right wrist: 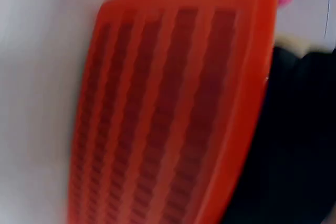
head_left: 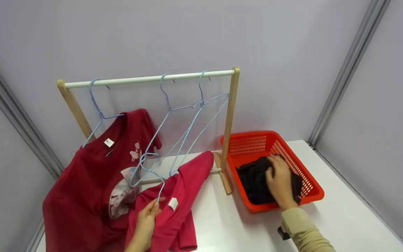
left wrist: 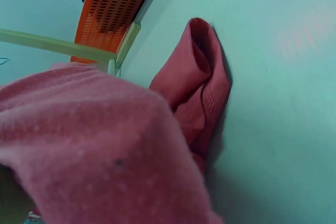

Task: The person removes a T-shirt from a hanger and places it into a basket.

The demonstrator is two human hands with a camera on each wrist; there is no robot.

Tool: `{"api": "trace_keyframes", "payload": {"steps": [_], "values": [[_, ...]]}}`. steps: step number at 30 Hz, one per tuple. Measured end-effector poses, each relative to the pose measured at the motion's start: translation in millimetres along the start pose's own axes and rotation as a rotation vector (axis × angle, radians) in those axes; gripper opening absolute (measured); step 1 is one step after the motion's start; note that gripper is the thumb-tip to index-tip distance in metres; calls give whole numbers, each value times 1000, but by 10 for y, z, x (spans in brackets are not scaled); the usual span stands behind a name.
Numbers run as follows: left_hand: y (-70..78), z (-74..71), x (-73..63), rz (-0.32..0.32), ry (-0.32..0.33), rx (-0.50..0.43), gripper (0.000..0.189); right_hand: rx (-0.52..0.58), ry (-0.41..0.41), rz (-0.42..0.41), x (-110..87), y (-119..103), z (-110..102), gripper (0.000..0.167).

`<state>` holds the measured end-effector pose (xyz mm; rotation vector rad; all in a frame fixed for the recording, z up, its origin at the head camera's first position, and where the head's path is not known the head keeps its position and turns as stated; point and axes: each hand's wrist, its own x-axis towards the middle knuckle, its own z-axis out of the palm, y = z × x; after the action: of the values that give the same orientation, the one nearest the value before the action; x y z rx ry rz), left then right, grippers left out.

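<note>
In the head view my left hand (head_left: pixel 145 220) pinches the wire of a light-blue hanger (head_left: pixel 161 185), beside the collar of a pink-red shirt (head_left: pixel 194 182) with a white label. Part of that shirt (left wrist: pixel 105 135) fills the left wrist view and covers the hand there. My right hand (head_left: pixel 279 180) reaches into a red plastic basket (head_left: pixel 252 209), its bent fingers gripping black cloth (head_left: pixel 254 178). That black cloth (right wrist: pixel 294 145) also shows past the basket's rim in the blurred right wrist view.
A rack with a white bar (head_left: pixel 128 80) and wooden posts stands against the wall. On its left hangs a dark red T-shirt (head_left: pixel 93 182); two bare blue hangers (head_left: pixel 201 101) hang further right. White table surface (head_left: pixel 219 224) lies in front of the rack.
</note>
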<state>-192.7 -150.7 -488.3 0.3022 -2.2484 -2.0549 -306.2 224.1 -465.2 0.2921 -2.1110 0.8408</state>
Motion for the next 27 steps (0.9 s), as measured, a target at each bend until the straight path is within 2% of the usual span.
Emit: {"api": "trace_keyframes", "payload": {"steps": [2, 5, 12, 14, 18, 24, 27], "values": [[-17, 40, -2, -10, -28, -10, 36, 12, -51, -47, -21, -127, 77, 32], [-39, 96, -10, -6, -70, -3, 37, 40, -149, -76, -60, -313, 181, 30], [-49, 238, -37, -10, -166, -37, 37, 79, -422, 14, -135, -645, 351, 33], [-47, 273, -38, -7, -181, -36, 37, 85, -463, 12, -142, -699, 391, 35], [-46, 328, -30, -41, -205, -55, 36, 93, -536, -4, -137, -779, 469, 34], [-23, 359, -31, -15, -242, 51, 34, 94, -666, -74, -154, -841, 567, 31], [2, 348, -24, -16, -284, 79, 34, 99, -715, -128, -175, -846, 604, 34]]}}
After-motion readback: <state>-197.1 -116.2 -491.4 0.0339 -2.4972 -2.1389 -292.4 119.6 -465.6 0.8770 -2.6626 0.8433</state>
